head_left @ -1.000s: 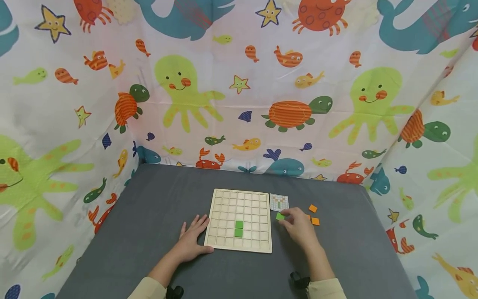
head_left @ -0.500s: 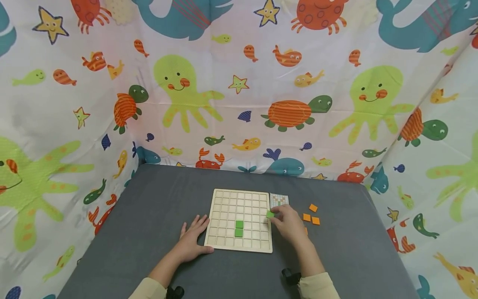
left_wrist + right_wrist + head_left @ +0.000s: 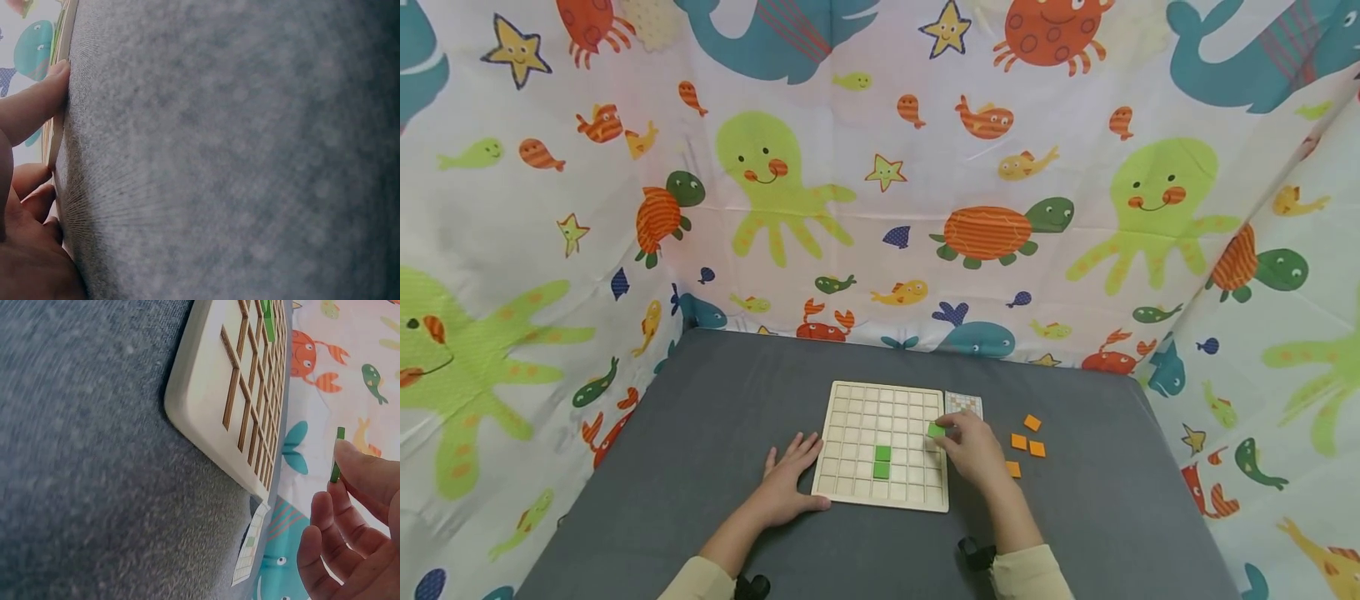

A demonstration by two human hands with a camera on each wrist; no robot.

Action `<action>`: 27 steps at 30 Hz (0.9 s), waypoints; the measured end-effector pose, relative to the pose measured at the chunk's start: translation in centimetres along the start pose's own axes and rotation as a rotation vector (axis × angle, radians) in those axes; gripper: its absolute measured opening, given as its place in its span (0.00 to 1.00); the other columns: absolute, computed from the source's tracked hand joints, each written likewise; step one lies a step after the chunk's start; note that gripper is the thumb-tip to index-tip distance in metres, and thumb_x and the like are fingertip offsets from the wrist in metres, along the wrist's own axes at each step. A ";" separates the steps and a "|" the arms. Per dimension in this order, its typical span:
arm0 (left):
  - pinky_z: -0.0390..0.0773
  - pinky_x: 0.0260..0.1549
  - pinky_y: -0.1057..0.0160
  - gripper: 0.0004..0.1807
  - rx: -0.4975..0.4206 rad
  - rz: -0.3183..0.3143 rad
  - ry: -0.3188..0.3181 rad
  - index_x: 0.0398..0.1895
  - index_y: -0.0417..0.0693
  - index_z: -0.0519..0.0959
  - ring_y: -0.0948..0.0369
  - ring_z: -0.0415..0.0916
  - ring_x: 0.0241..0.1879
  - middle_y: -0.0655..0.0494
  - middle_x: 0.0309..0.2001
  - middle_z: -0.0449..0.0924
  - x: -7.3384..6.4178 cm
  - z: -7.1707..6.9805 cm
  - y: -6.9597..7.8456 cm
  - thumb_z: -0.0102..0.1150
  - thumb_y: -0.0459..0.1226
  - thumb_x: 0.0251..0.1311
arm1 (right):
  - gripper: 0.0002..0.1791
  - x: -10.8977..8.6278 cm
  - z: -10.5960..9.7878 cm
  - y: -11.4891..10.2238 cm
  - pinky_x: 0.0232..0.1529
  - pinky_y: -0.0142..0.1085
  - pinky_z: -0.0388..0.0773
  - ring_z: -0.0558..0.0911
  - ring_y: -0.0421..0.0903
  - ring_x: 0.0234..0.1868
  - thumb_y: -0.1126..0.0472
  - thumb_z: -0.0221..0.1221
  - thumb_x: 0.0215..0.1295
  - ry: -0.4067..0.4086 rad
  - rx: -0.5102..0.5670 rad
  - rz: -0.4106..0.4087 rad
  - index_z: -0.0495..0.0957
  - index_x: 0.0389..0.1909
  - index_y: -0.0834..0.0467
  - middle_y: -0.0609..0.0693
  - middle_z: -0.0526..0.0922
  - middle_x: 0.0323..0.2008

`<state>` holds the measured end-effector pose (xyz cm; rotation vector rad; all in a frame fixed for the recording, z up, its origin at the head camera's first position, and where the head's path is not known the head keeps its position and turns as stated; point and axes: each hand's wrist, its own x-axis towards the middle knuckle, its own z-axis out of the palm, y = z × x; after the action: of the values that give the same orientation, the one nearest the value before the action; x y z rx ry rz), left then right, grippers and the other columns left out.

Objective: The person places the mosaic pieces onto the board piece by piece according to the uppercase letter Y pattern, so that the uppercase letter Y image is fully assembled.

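My right hand (image 3: 972, 446) pinches a green square tile (image 3: 936, 430) between thumb and finger, held over the right side of the wooden grid board (image 3: 850, 433). In the right wrist view this green tile (image 3: 337, 455) is seen edge-on, raised above the board (image 3: 200, 387). Two more green tiles (image 3: 882, 462) sit in neighbouring cells, one behind the other, near the board's middle. My left hand (image 3: 786, 483) rests at the board's left edge with its fingers spread and the thumb at the near left corner. In the left wrist view, the fingertips (image 3: 59, 70) touch the board's side.
A small pattern card (image 3: 964, 403) lies beside the board's far right corner, partly covered by the right hand. Several orange square tiles (image 3: 1037, 449) lie loose to the right of that hand. Grey cloth (image 3: 760, 375) covers the table, with a printed sea-animal curtain (image 3: 820, 208) behind.
My right hand has carried the green tile leftward from beside the pattern card to over the board, uncovering more of the orange tiles. The left hand stays at the board's edge.
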<state>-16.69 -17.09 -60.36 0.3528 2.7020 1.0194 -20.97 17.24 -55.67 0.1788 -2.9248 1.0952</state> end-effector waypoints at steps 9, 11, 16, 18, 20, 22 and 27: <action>0.28 0.72 0.32 0.57 0.025 -0.001 0.012 0.79 0.48 0.58 0.46 0.39 0.81 0.50 0.81 0.52 0.1 0.1 -0.2 0.78 0.52 0.48 | 0.13 0.4 0.3 -0.9 0.33 0.39 0.77 0.80 0.43 0.38 0.59 0.70 0.62 0.001 -0.021 -0.032 0.86 0.48 0.52 0.49 0.82 0.45; 0.28 0.72 0.31 0.57 0.016 -0.003 0.013 0.79 0.48 0.59 0.46 0.40 0.81 0.50 0.80 0.52 0.1 0.2 -0.2 0.78 0.52 0.47 | 0.13 0.4 0.3 -1.1 0.31 0.38 0.76 0.79 0.43 0.36 0.60 0.70 0.62 -0.006 -0.018 -0.038 0.86 0.48 0.52 0.49 0.82 0.44; 0.27 0.72 0.31 0.57 0.001 -0.014 0.002 0.79 0.48 0.59 0.46 0.39 0.81 0.50 0.81 0.52 0.1 0.4 -0.2 0.78 0.53 0.47 | 0.14 0.4 0.4 -1.5 0.29 0.37 0.75 0.78 0.42 0.35 0.60 0.70 0.62 -0.024 -0.011 -0.039 0.86 0.48 0.53 0.51 0.81 0.45; 0.27 0.72 0.31 0.57 0.005 -0.018 -0.004 0.79 0.48 0.59 0.46 0.39 0.81 0.50 0.81 0.52 0.2 0.3 -0.1 0.78 0.52 0.47 | 0.14 0.4 0.5 -1.6 0.28 0.36 0.75 0.78 0.42 0.35 0.59 0.70 0.62 -0.027 -0.014 -0.042 0.86 0.49 0.53 0.51 0.81 0.45; 0.28 0.72 0.30 0.57 0.008 -0.016 -0.003 0.79 0.48 0.59 0.46 0.39 0.81 0.50 0.80 0.52 0.2 0.2 0.0 0.78 0.52 0.47 | 0.14 0.5 0.6 -1.8 0.28 0.36 0.75 0.79 0.42 0.35 0.59 0.70 0.62 -0.028 -0.017 -0.055 0.86 0.48 0.53 0.51 0.81 0.46; 0.28 0.72 0.30 0.57 0.014 -0.015 -0.001 0.79 0.48 0.59 0.45 0.40 0.81 0.50 0.80 0.52 0.1 0.2 0.0 0.78 0.52 0.47 | 0.13 0.6 0.7 -1.9 0.28 0.36 0.75 0.79 0.41 0.35 0.59 0.70 0.62 -0.030 -0.015 -0.062 0.86 0.48 0.53 0.51 0.81 0.47; 0.28 0.72 0.31 0.57 0.024 -0.020 -0.003 0.79 0.48 0.59 0.46 0.39 0.81 0.51 0.81 0.52 0.2 0.5 -0.2 0.78 0.53 0.47 | 0.13 0.6 1.0 -2.3 0.31 0.36 0.76 0.79 0.41 0.36 0.59 0.69 0.63 -0.045 -0.004 -0.070 0.86 0.48 0.54 0.51 0.82 0.48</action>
<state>-16.75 -16.87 -60.87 0.3308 2.7118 0.9815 -21.29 14.77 -54.90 0.3067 -2.9346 1.0895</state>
